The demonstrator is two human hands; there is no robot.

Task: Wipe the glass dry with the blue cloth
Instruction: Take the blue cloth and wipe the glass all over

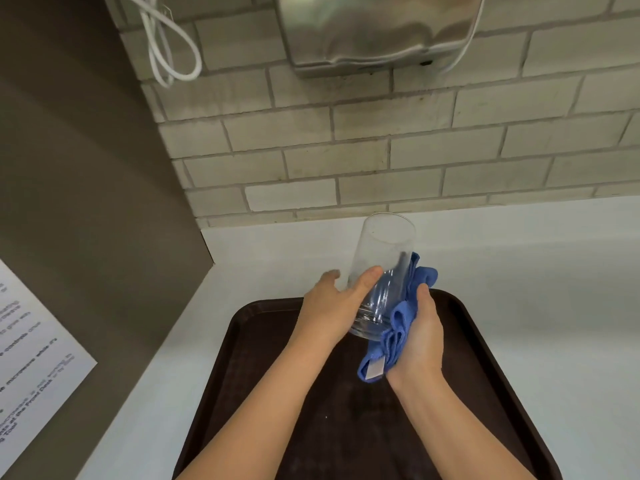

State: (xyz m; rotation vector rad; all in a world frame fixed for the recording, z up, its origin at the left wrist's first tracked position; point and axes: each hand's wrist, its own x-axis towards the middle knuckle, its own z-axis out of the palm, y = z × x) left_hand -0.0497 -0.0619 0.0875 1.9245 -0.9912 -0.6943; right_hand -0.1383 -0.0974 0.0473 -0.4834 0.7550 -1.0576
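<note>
You have one glass (382,258) in front of you, and no second one beside it. You have one blue cloth (398,327), and on it you can count one pale label (375,370). Two hands are in view, one left hand (332,306) and one right hand (424,337), and with them two bare forearms. Below them you have one dark brown tray (263,375), and it lies on one white surface (519,271). On the tiled wall you can count one brushed-metal box (374,29) and one white cable (166,46). On the dark panel to your left there is one printed sheet (31,358)
</note>
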